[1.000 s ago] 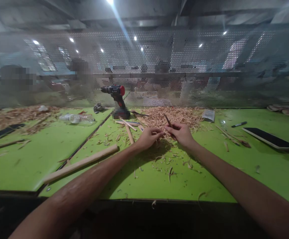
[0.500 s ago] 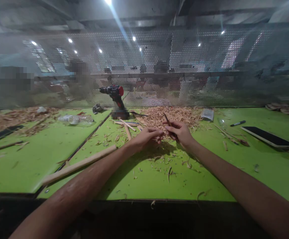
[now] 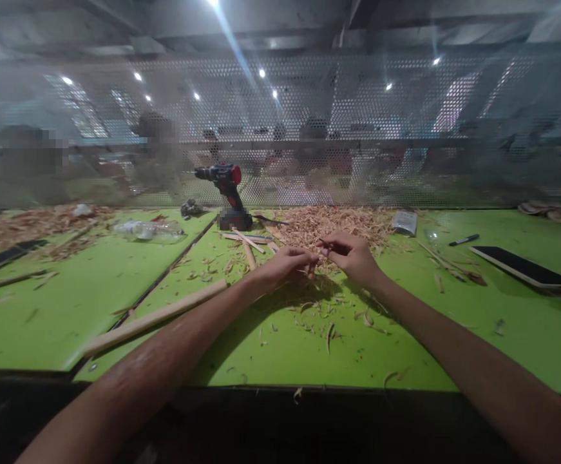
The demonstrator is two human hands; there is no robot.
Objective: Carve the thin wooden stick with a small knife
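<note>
My left hand (image 3: 294, 261) hovers over the green table, its thumb and fingers pinched together. Whatever it holds, if anything, is too small to make out. Close beside it, my right hand (image 3: 352, 252) is closed with bent fingers on a thin dark brown strip (image 3: 323, 241), of which only a short end shows. The fingertips of both hands nearly meet. Behind them lies a heap of curled wood shavings (image 3: 335, 222), and loose shavings (image 3: 328, 332) are scattered below.
A cordless drill (image 3: 227, 193) stands behind thin wood strips (image 3: 248, 248). At left lie a long wooden stick (image 3: 159, 318) and a plastic bottle (image 3: 149, 231). A phone-like tablet (image 3: 524, 265), a black pen (image 3: 464, 240) and a silvery packet (image 3: 404, 223) lie right. A perforated screen (image 3: 280, 161) rises behind.
The brown strip in my right hand stood up above the fingers before; now it is turned down and mostly hidden. My left hand has hardly moved.
</note>
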